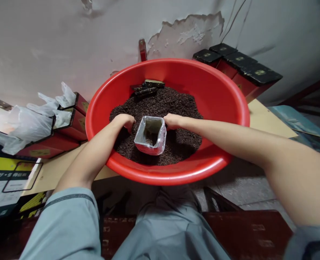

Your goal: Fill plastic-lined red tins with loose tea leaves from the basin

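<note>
A plastic-lined container [150,146] amid dark flakes [176,99] in a red basin [176,177] is best kept steady by the right hand [173,121], fingers pinching its rim, while the left hand [125,121] curls beside, its hold I cannot tell.

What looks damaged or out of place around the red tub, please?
The wall behind the tub is damaged: its surface has peeled in a large, ragged patch. Inside, what look like dark lids lie unevenly piled on the grains.
</note>
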